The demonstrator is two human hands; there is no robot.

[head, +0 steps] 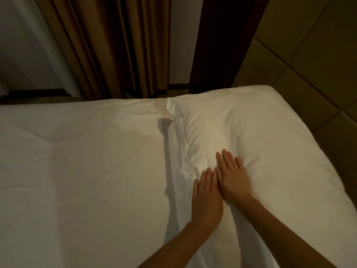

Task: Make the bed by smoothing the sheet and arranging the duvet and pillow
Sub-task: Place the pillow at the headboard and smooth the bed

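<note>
Pillow (257, 130) in a white case lies on the right part of the bed, filling the picture from about 1 o'clock down to 5 o'clock, plump and rounded along its far and right edges. Its middle is dented, and short creases fan out from the dent toward 9 o'clock. Along its left edge the loose end of the case lies in long folds, with a small raised flap at the far corner near 12 o'clock throwing a dark shadow. Both hands rest on it with palms down and fingers straight, holding nothing: the left hand (207, 196) sits just at 7 o'clock of the right hand (233, 178), and the two touch along their inner sides. The sheet (77, 161) spreads flat and white toward 9 o'clock with a few shallow wrinkles; whether it is a sheet alone or a flat duvet cannot be told in the dim, yellowish light. The near end of the pillow is cut off by the lower edge and partly covered by the forearms. Beyond the bed, brown curtains (108, 45) hang at 11 o'clock, a dark wooden post (222, 41) stands at 12 o'clock, and tiled floor (309, 55) shows at 2 o'clock
</note>
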